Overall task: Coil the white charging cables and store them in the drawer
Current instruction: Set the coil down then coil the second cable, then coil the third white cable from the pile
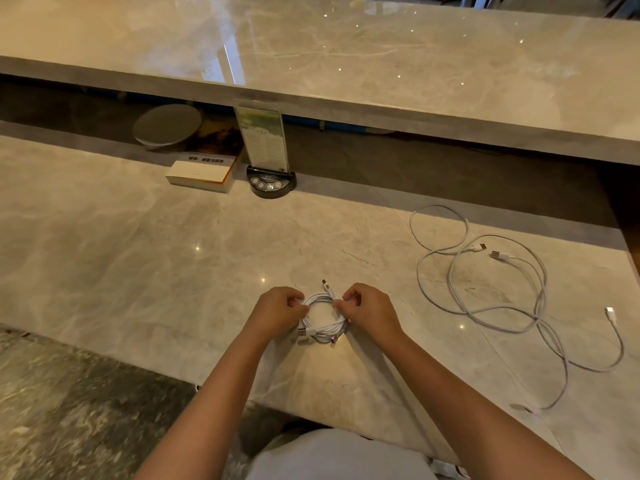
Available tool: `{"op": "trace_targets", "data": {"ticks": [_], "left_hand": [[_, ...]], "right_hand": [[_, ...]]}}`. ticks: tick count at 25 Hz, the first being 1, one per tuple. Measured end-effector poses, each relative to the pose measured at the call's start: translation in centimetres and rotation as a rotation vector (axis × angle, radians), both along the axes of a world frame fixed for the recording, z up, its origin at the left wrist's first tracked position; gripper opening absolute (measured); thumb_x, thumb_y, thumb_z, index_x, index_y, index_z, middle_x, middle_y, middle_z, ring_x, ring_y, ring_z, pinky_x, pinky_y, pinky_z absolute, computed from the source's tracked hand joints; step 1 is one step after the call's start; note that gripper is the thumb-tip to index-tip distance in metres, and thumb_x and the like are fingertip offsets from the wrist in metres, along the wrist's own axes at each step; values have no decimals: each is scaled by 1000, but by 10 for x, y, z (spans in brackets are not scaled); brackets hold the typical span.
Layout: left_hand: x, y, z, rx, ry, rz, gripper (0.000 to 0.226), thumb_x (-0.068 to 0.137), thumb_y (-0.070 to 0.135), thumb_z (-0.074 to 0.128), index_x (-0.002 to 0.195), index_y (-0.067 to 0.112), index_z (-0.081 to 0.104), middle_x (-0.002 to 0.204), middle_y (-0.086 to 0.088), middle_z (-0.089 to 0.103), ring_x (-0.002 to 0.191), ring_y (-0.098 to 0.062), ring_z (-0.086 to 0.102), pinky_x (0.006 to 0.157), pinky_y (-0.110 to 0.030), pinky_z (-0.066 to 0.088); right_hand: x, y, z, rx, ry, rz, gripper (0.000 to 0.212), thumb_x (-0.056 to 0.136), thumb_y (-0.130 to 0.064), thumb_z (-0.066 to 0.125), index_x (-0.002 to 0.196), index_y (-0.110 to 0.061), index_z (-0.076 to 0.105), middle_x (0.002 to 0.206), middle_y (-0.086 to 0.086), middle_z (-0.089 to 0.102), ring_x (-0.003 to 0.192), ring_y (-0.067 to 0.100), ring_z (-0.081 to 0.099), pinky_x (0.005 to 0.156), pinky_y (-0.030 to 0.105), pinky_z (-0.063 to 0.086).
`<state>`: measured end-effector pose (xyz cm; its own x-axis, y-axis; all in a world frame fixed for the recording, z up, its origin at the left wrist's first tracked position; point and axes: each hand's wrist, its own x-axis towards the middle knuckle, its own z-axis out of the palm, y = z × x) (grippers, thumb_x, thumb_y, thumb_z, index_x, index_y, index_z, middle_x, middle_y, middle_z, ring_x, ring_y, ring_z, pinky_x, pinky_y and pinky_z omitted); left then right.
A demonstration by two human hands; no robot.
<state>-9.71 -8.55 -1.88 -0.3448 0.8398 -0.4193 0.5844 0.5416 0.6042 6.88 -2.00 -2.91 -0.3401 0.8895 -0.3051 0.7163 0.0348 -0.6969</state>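
Marble, pale beige and glossy with faint grey veins, forms the counter [138, 244], and the coil [323, 318] of white cable sits on it near the front edge, between both hands. The left hand [278, 308] pinches the coil's left side with curled fingers; the right hand [369, 308] pinches its upper right, where a short plug end sticks up. Another plug pokes out at the coil's lower left. Well to the right, the loose cables [498, 289] sprawl in wide, thin overlapping loops, with 2 metal plugs lying near each other in the middle and a white plug at the far right; one strand runs toward the counter's front edge and its end is hard to make out. Broad bare marble stretches left of the hands. At the back, a raised marble shelf [381, 64] overhangs a dark recess, where a round grey disc [168, 124] rests on a book [202, 168]. Beside the book, a clear card stand [266, 157] rises from a black rounded base with small buttons; its print is too small to read. No drawer shows in view.
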Motion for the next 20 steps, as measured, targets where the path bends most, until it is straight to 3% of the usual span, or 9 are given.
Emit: {"op": "trace_targets", "data": {"ticks": [3,8,13,15,17,20], "left_hand": [[6,13,20,-4,167,-96,37,86,27,61,120,13,61,116,-7,64,103,-21,60,83,-28,45],[73,40,41,337,290,-299,36,92,30,50,127,19,54,122,-3,60,108,-19,56,85,-29,44],[150,67,23,525,326,-654,41,90,23,50,130,12,51,126,-12,57,113,-29,54,89,-36,45],[181,78,7,516,354,-824,41,83,19,56,123,8,56,117,-18,61,104,-35,59,81,-38,50],[206,87,-9,492,399,-959,38,74,17,60,110,6,61,101,-18,64,91,-36,61,66,-36,50],[226,98,-18,459,543,-1090,19,55,16,74,72,12,64,69,-6,59,63,-24,57,48,-24,28]], "right_hand": [[11,6,12,55,-24,3,25,82,-37,63,90,-14,66,80,0,60,75,15,56,64,25,41],[71,12,32,315,-244,55,30,87,-35,54,109,-16,62,107,3,61,99,21,56,74,31,43],[164,7,24,579,-402,-61,34,71,-17,75,103,-11,67,101,11,67,94,32,62,70,40,52],[197,4,14,537,-487,-109,38,62,-13,79,99,-12,69,97,11,69,89,32,65,66,40,54],[216,4,4,463,-535,-121,27,63,-10,76,89,-13,70,87,9,69,82,32,65,62,39,52],[229,9,-7,434,-580,-66,23,53,-5,78,69,-16,66,68,2,63,68,25,61,52,31,47]]}}
